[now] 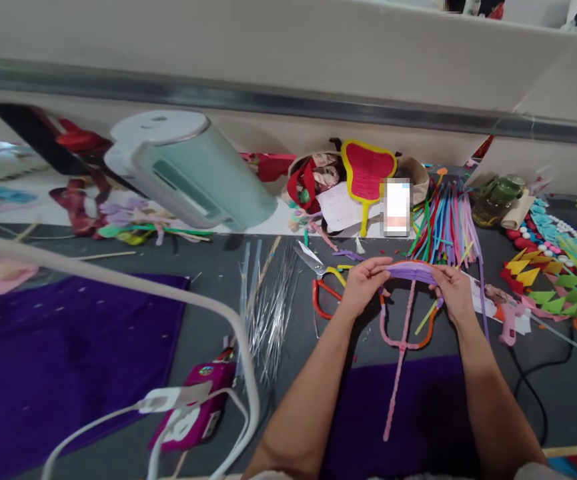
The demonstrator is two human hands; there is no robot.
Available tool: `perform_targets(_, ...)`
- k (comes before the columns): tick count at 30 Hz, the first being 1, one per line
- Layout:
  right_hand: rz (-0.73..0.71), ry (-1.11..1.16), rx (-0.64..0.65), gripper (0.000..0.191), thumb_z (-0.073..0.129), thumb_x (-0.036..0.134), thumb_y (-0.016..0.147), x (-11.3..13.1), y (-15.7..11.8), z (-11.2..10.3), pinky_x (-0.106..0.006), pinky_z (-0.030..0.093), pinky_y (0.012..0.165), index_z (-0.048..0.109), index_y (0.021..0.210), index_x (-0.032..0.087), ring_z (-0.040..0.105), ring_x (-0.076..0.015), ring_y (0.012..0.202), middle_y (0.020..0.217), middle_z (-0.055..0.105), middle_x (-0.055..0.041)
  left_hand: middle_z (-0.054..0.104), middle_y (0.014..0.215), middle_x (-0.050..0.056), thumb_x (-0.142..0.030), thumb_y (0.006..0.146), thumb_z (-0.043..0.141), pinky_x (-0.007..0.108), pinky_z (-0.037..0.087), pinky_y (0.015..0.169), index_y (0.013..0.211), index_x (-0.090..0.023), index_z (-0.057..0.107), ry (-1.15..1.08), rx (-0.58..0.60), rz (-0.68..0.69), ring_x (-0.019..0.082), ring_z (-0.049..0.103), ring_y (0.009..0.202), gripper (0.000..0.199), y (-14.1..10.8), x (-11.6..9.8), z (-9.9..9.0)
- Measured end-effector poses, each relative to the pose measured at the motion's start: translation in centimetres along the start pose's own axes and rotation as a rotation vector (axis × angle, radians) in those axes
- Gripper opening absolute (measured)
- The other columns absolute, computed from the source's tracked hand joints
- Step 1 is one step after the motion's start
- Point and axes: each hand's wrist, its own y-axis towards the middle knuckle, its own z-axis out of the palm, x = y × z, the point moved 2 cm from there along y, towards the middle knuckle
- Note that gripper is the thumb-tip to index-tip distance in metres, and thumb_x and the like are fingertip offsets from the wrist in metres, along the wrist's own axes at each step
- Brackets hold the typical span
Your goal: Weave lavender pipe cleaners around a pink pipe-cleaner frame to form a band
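My left hand (365, 287) and my right hand (453, 290) pinch the two ends of a band of purple pipe cleaners (412, 272). The band spans the top of a fan-shaped frame (402, 346) wrapped in pink and orange, with a long pink stem pointing toward me. A short yellow strip (425, 319) sticks out near the frame's right side, below my right hand. Scissors (322, 277) with red and yellow handles lie just left of my left hand. Purple cloth (368, 400) lies under the stem.
Coloured pipe cleaners (448, 220) stand bunched behind my hands. A finished red fan with yellow edging (369, 170) leans by a basket. Silver wires (275, 320) lie left, a pink glue gun (509, 320) right. A pale green kettle (208, 173), a magenta power bank (193, 407) and white cables occupy the left.
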Motion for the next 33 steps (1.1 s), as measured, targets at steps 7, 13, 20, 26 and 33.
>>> perform_targets(7, 0.024, 0.076, 0.016, 0.037, 0.066, 0.048, 0.073, 0.0, -0.2, 0.1, -0.018, 0.029, 0.038, 0.067, 0.092, 0.016, 0.042, -0.0053, 0.038, 0.054, 0.061, 0.0019, 0.070, 0.084, 0.008, -0.046, 0.071, 0.071, 0.029, 0.053, 0.052, 0.098, -0.014, 0.065, -0.058, 0.050, -0.174, 0.022, 0.068, 0.072, 0.042, -0.4, -0.4, -0.1)
perform_targets(13, 0.010, 0.080, -0.005, 0.038, 0.064, 0.050, 0.075, -0.1, -0.2, -0.1, -0.018, 0.030, 0.039, 0.066, 0.092, 0.016, 0.042, -0.0053, 0.039, 0.055, 0.061, 0.0016, 0.056, 0.050, 0.000, -0.049, 0.075, 0.066, 0.018, 0.034, 0.038, 0.063, -0.015, 0.057, 0.063, 0.005, -0.123, 0.008, 0.048, 0.040, 0.038, -0.5, -0.4, -0.5)
perform_targets(20, -0.027, 0.004, -0.027, 0.039, 0.061, 0.051, 0.078, -0.4, -0.2, -0.3, -0.018, 0.028, 0.038, 0.067, 0.093, 0.016, 0.042, -0.0064, 0.039, 0.050, 0.055, 0.0036, 0.053, 0.050, -0.002, -0.048, 0.073, 0.070, 0.019, 0.035, 0.039, 0.068, -0.014, 0.061, 0.101, 0.074, -0.135, 0.007, 0.046, 0.039, 0.036, -0.5, -0.3, -0.7)
perform_targets(26, -0.068, -0.037, -0.087, 0.040, 0.063, 0.053, 0.076, -0.7, 0.0, -0.5, -0.019, 0.028, 0.038, 0.069, 0.090, 0.016, 0.042, -0.0073, 0.038, 0.046, 0.051, 0.0049, 0.054, 0.052, -0.001, -0.048, 0.064, 0.077, 0.019, 0.038, 0.042, 0.066, -0.013, 0.062, -0.114, 0.062, -0.228, 0.006, 0.046, 0.042, 0.038, -0.5, 0.4, -0.2)
perform_targets(33, -0.034, 0.152, -0.226, 0.045, 0.063, 0.058, 0.074, -0.4, 0.2, -0.8, -0.018, 0.023, 0.035, 0.067, 0.089, 0.016, 0.036, -0.0051, 0.036, 0.047, 0.050, 0.0056, 0.062, 0.065, 0.003, -0.046, 0.065, 0.078, 0.020, 0.046, 0.049, 0.085, -0.012, 0.067, 0.019, 0.214, -0.275, 0.010, 0.058, 0.052, 0.042, -1.1, -0.1, 0.6)
